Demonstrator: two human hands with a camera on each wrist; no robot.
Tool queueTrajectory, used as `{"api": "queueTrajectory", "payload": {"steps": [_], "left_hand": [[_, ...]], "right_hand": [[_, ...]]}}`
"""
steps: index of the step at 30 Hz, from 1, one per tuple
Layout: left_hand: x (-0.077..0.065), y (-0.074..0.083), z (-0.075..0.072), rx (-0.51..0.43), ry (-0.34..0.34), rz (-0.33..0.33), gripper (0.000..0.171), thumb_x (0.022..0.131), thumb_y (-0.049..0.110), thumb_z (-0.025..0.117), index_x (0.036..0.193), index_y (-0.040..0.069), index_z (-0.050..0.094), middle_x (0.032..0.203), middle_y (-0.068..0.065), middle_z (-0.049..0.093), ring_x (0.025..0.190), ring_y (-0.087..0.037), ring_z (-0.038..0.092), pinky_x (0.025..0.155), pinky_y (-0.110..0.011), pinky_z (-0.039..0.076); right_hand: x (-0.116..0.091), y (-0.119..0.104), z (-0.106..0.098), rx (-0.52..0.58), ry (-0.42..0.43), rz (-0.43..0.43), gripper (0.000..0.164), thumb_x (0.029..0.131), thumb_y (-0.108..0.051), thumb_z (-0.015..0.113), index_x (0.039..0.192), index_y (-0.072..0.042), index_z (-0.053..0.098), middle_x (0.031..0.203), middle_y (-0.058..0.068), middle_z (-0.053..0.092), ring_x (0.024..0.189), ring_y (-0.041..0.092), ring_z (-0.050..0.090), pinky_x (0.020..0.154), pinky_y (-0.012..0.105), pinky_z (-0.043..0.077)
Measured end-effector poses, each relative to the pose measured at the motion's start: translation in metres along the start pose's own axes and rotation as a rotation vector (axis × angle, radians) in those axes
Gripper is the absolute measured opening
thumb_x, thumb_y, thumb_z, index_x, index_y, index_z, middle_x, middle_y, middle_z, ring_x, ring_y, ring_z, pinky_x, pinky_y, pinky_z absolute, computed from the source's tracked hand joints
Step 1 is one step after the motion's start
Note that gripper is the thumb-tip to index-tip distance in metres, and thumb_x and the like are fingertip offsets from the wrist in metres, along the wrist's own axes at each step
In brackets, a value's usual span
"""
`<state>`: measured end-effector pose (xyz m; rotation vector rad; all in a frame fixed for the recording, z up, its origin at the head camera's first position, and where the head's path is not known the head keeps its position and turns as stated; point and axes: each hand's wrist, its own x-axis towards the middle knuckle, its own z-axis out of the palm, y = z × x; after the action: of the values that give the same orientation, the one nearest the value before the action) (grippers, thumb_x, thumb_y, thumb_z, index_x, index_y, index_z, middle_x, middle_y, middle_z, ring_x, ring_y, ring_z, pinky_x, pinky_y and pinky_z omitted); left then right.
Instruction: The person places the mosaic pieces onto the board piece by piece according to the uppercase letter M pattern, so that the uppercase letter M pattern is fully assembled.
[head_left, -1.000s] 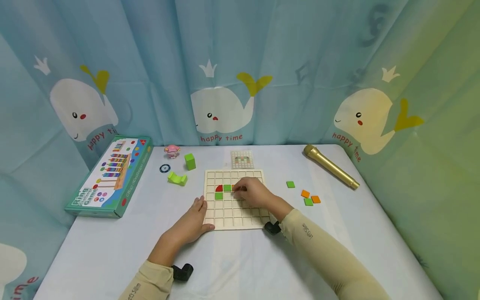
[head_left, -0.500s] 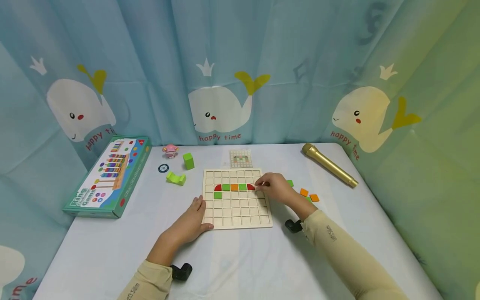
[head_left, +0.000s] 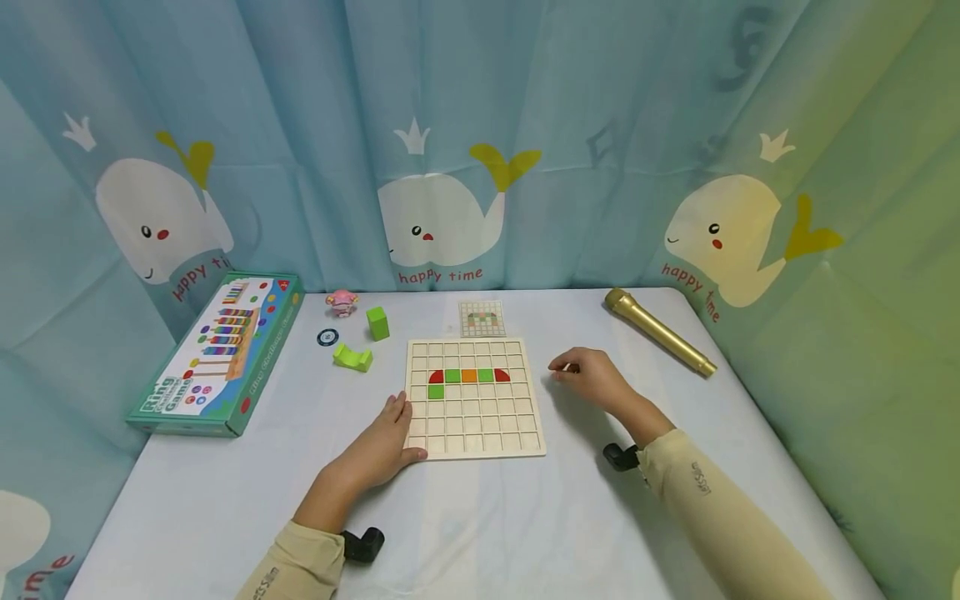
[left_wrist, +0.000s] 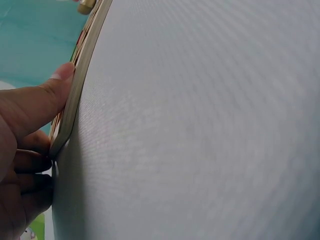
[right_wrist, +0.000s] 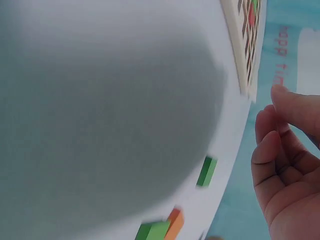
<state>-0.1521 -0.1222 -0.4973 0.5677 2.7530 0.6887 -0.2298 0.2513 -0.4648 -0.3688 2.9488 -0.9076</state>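
A wooden grid board lies in front of me. Across it runs a row of tiles: a red rounded tile, a green square, an orange square, another green square and a second red rounded tile. One more green square sits below the left end. My left hand rests at the board's near left corner, thumb on its front edge. Over the table to the board's right, my right hand has loosely bent fingers with nothing between them.
Loose green and orange tiles lie beyond the right hand, which hides them in the head view. A pattern card is behind the board. Farther out are a gold microphone, a game box, green blocks and a pink figurine.
My right hand has come away from the board and moved right. The row of tiles, partly covered by it a second ago, shows fully, with the right-end red tile in place. The left hand stays put.
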Motion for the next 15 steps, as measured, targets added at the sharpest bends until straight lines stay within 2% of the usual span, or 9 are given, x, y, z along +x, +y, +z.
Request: {"api": "queueTrajectory", "payload": {"steps": [7, 15], "left_hand": [[0.0, 0.0, 0.0, 0.0, 0.0, 0.002, 0.085, 0.094, 0.033, 0.071, 0.15, -0.016, 0.029, 0.162, -0.03, 0.017, 0.151, -0.042, 0.014, 0.119, -0.049, 0.023], [0.001, 0.0, 0.001, 0.003, -0.001, -0.002, 0.086, 0.094, 0.034, 0.072, 0.15, -0.016, 0.03, 0.162, -0.03, 0.017, 0.151, -0.042, 0.015, 0.119, -0.049, 0.023]], "right_hand": [[-0.011, 0.017, -0.017, -0.027, 0.012, 0.031, 0.016, 0.093, -0.011, 0.073, 0.105, -0.001, 0.076, 0.098, 0.01, 0.071, 0.08, 0.021, 0.061, 0.067, 0.035, 0.05], [-0.022, 0.04, -0.035, 0.004, -0.013, 0.095, 0.02, 0.094, -0.009, 0.071, 0.111, 0.002, 0.073, 0.088, 0.009, 0.07, 0.068, 0.021, 0.064, 0.057, 0.033, 0.05]]}}
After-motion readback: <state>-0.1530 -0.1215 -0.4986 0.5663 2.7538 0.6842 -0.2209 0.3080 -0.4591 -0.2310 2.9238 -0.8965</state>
